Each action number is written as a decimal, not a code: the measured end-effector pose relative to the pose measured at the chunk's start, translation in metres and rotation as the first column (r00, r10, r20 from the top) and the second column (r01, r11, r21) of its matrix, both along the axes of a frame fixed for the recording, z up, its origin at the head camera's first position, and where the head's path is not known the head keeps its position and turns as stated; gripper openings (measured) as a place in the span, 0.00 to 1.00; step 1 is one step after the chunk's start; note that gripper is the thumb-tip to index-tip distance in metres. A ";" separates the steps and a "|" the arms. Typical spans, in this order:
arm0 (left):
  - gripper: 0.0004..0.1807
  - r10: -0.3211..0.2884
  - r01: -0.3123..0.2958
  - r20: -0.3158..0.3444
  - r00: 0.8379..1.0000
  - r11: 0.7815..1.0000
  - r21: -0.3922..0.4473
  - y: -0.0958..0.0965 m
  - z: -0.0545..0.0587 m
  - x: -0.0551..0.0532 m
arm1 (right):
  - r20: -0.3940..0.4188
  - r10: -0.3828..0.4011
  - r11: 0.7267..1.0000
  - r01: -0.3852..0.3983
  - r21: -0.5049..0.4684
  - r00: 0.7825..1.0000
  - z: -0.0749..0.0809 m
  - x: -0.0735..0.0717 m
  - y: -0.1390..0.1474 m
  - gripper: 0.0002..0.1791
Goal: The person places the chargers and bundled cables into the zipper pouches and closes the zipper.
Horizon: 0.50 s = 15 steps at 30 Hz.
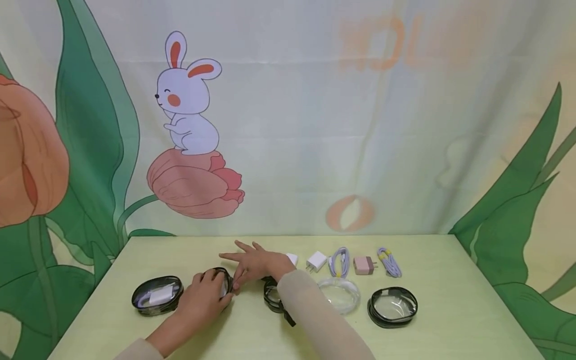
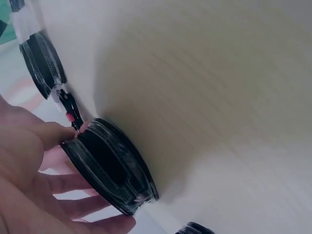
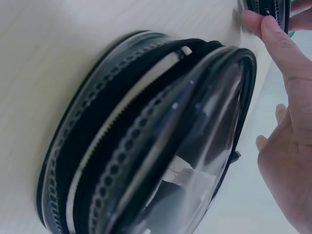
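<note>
My left hand grips a small oval clear pouch with black trim and holds it on its edge. In the left wrist view, the pouch's black zipper side faces the camera, with fingers around its rim. My right hand reaches across to that pouch. Its thumb and forefinger pinch the zipper pull at the pouch's side, while the other fingers spread upward. Under my right forearm lies another black-trimmed clear pouch, partly hidden; in the right wrist view its zipper side fills the foreground.
At left a clear pouch contains a white charger and purple cable. To the right lie a white-trimmed pouch and a black-trimmed pouch. Behind stand a white charger, a pink charger and purple cables.
</note>
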<state>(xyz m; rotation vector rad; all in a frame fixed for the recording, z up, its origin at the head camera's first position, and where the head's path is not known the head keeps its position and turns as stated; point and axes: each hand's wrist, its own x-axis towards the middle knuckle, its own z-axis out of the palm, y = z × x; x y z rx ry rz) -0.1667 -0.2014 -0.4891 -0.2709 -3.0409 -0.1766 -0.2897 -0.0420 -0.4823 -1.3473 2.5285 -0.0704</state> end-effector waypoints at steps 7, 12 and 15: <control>0.27 -0.262 0.255 0.032 0.965 0.957 0.138 -0.012 -0.001 0.004 | -0.029 -0.009 1.000 0.009 -0.006 1.000 -0.004 -0.005 0.005 0.09; 0.31 -0.472 0.456 0.039 0.881 0.868 0.198 -0.027 0.003 0.006 | -0.065 -0.018 1.000 0.017 -0.014 0.998 -0.007 -0.008 0.009 0.10; 0.35 -0.460 0.453 0.000 0.888 0.874 0.173 -0.030 0.005 0.006 | -0.076 0.010 1.000 -0.011 -0.018 0.997 -0.005 -0.006 0.008 0.11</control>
